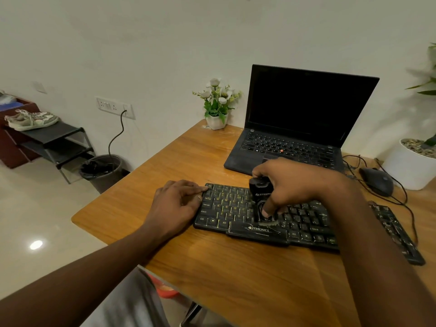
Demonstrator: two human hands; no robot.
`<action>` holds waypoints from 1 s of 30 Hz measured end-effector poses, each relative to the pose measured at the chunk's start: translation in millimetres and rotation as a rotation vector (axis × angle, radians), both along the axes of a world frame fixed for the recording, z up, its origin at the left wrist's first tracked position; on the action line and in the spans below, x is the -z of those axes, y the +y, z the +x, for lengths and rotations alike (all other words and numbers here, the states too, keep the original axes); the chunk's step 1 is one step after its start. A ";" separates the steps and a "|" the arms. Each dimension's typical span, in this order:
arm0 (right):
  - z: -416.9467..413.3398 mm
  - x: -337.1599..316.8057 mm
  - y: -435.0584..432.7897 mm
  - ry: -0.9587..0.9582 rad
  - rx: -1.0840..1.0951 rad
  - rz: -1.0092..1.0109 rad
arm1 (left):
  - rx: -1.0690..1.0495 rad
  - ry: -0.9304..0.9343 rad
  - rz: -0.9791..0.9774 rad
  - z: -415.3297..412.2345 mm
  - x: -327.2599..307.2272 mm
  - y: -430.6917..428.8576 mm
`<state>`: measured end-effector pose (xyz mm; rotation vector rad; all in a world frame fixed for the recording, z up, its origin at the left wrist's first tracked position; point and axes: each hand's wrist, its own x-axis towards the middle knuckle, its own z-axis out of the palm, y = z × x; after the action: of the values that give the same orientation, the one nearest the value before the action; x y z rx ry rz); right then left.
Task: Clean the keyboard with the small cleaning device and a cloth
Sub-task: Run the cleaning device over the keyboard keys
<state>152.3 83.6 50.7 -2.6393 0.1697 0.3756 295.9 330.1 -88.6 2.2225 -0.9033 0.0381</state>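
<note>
A black keyboard [226, 215] with yellow letters lies on the wooden desk [236, 267] in front of me. My right hand [292, 185] grips a small black cleaning device [260, 195], upright, its brush end pressed on the keys near the middle of the keyboard. My left hand [177, 204] rests on the desk at the keyboard's left edge, fingers touching its corner and side. No cloth is in view.
An open black laptop [302, 128] stands behind the keyboard. A small flower pot [217, 120] is at the back, a black mouse [377, 181] with cable and a large white planter [410, 166] at the right. A bin [103, 171] and shoe rack [54, 142] stand on the floor, left.
</note>
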 end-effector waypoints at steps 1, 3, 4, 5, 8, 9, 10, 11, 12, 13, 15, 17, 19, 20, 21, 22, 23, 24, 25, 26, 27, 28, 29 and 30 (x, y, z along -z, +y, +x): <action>1.6 0.7 2.1 -0.032 -0.028 -0.007 | -0.001 0.003 -0.007 0.3 -0.1 0.6; 4.3 2.6 4.7 -0.089 -0.060 0.034 | -0.001 0.006 -0.008 -0.3 -0.4 0.9; 5.3 3.7 6.2 -0.099 -0.070 0.075 | -0.001 0.005 -0.007 -0.5 -0.1 1.1; 6.1 5.3 7.7 -0.100 -0.081 0.099 | 0.000 0.002 -0.008 -0.9 0.0 1.0; 8.0 8.9 8.4 -0.113 -0.110 0.076 | 0.001 -0.004 -0.012 -0.2 0.0 0.8; 7.4 8.6 7.4 -0.113 -0.109 0.061 | 0.000 -0.002 -0.007 0.3 0.0 0.5; 5.8 8.0 5.0 -0.103 -0.102 0.054 | -0.001 -0.002 -0.003 0.7 0.3 0.2; 3.3 7.2 2.0 -0.086 -0.089 0.057 | 0.001 -0.002 0.001 1.1 0.7 -0.2; 0.2 6.2 -1.6 -0.065 -0.074 0.059 | 0.002 -0.002 0.000 1.0 1.0 -0.2; -3.7 4.8 -4.9 -0.047 -0.058 0.056 | 0.002 -0.003 -0.003 0.8 0.8 0.2; -14.5 0.9 -10.5 -0.031 -0.023 0.046 | 0.000 -0.011 -0.014 0.1 0.8 0.1; -27.4 0.6 -14.0 -0.050 0.009 0.064 | -0.008 -0.024 -0.014 -0.5 0.5 -0.3; -38.1 6.5 -13.0 -0.120 0.041 0.101 | -0.011 -0.027 -0.016 0.3 0.7 -0.4; -42.5 12.4 -11.1 -0.171 0.067 0.129 | -0.011 -0.028 -0.016 0.5 1.3 -0.4; -45.7 19.5 -8.4 -0.226 0.092 0.159 | -0.009 -0.031 -0.015 0.6 1.7 0.1; -48.3 27.0 -5.9 -0.280 0.111 0.184 | -0.006 -0.030 -0.013 0.8 2.4 0.4; -50.4 33.8 -3.3 -0.325 0.130 0.208 | -0.002 -0.028 -0.011 0.5 2.5 0.5; -51.7 39.5 -1.3 -0.358 0.150 0.229 | 0.002 -0.026 -0.010 0.5 2.5 0.4; -52.7 43.7 0.1 -0.375 0.168 0.239 | 0.005 -0.027 -0.009 0.3 2.5 0.2; -53.4 45.6 1.2 -0.381 0.178 0.229 | 0.007 -0.030 -0.013 0.0 2.2 -0.1; -53.8 46.6 2.0 -0.381 0.181 0.207 | 0.007 -0.036 -0.016 -0.3 1.4 0.0; -54.3 47.8 2.9 -0.384 0.180 0.187 | 0.006 -0.040 -0.018 0.2 0.7 0.6; -55.8 49.0 4.0 -0.394 0.180 0.179 | 0.007 -0.040 -0.018 -0.4 -0.3 0.5; -57.3 50.9 6.3 -0.417 0.181 0.187 | 0.008 -0.036 -0.018 -0.8 -0.8 0.4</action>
<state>95.0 89.9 -0.2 -2.4288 0.2224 -0.2104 295.1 330.4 -87.7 2.2076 -0.9273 0.0826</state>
